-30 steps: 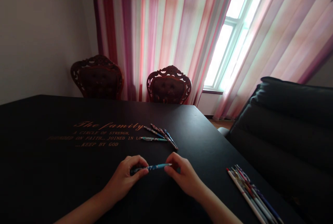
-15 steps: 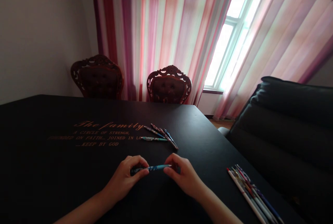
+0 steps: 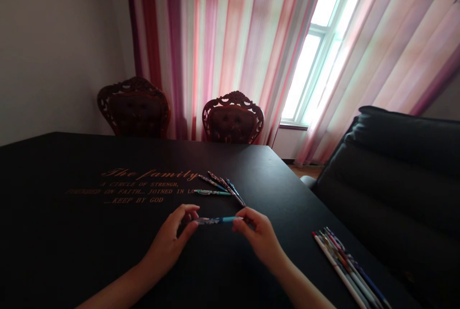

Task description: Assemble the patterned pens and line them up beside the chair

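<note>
A pen (image 3: 217, 220) with a light blue barrel and a dark patterned part lies level above the black table. My right hand (image 3: 260, 234) pinches its pointed end between thumb and fingers. At the other end, my left hand (image 3: 176, 232) has its thumb and fingers spread apart; the thumb tip is close to the pen, and whether it touches cannot be told. Just beyond my hands, several patterned pens (image 3: 226, 187) rest in a loose fan on the tabletop, one of them mint green.
Several more pens (image 3: 347, 266) lie side by side at the table's right edge. Gold lettering marks the black table (image 3: 89, 242). Two carved chairs (image 3: 233, 120) stand at its far side, a black leather seat (image 3: 391, 179) at the right.
My left fingers have opened and come away from the pen's clip end. The pen, in my right hand, has shifted slightly right and away from me.
</note>
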`<state>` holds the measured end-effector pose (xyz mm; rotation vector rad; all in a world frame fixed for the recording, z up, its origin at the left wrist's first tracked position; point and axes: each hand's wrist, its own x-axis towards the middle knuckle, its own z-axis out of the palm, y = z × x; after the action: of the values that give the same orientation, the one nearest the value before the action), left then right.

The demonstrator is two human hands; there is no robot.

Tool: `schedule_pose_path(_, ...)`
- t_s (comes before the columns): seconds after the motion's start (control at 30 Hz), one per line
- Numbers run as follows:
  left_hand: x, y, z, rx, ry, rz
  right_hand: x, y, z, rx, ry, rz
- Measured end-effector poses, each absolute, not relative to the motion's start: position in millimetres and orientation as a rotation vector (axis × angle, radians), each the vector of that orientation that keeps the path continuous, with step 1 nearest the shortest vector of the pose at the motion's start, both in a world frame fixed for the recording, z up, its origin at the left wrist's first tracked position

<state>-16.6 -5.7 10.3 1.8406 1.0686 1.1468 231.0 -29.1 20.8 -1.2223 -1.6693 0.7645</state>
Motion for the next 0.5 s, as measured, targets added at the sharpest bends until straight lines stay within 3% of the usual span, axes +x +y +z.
schedule_pose_path(0.23, -17, 9, 5, 0.990, 0.694, 1.005, 240, -25, 24, -1.188, -1.601, 0.760)
schedule_pose_path(0.5, -21, 10, 0, 0.774, 0.581, 1.009, 234, -29, 25, -1.180, -1.645, 0.791)
